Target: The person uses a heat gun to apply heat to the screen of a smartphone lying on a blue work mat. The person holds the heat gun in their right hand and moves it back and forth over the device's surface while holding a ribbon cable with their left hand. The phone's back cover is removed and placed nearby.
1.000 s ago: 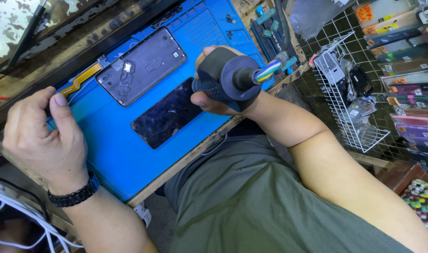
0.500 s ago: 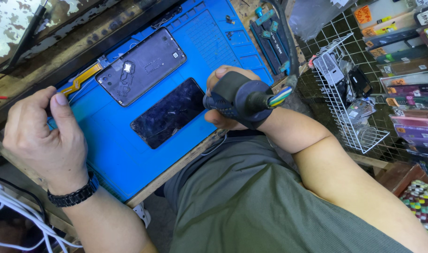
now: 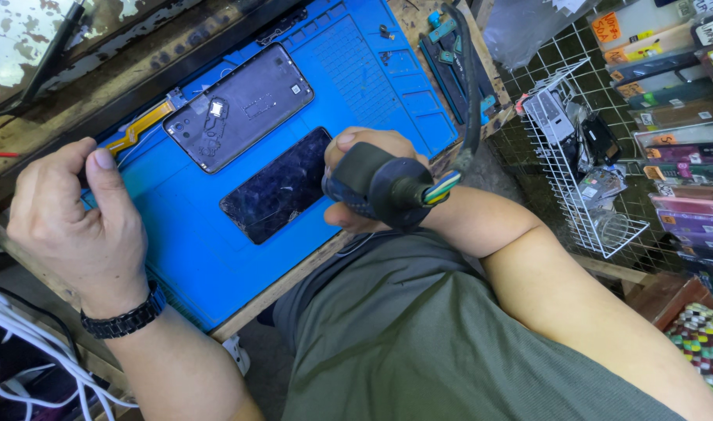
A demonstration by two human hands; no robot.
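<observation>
Here, a dark cylindrical tool handle [image 3: 376, 187] is held in the closed grip of the right hand [image 3: 364, 168], at the near edge of the blue work mat [image 3: 185, 257]. Striped wires [image 3: 441, 187] are seen leaving the handle's round end toward a dark cable [image 3: 470, 86] that runs up across the mat's right side. The tool's working tip is hidden behind the hand. Just beside the hand, a cracked black phone screen [image 3: 277, 187] is laid flat on the mat. Above it, a phone back housing [image 3: 239, 105] is laid, with an orange flex strip [image 3: 142, 129] at its left end. The left hand [image 3: 79, 218] is rested on the mat's left edge with fingers curled and thumb raised; whether anything is gripped there cannot be told. A dark watch band [image 3: 122, 320] is worn on that wrist. The mat is carried on a wooden worktop [image 3: 294, 277]. A white wire rack [image 3: 583, 156] is seen to the right, and white cables [image 3: 29, 343] at lower left.
</observation>
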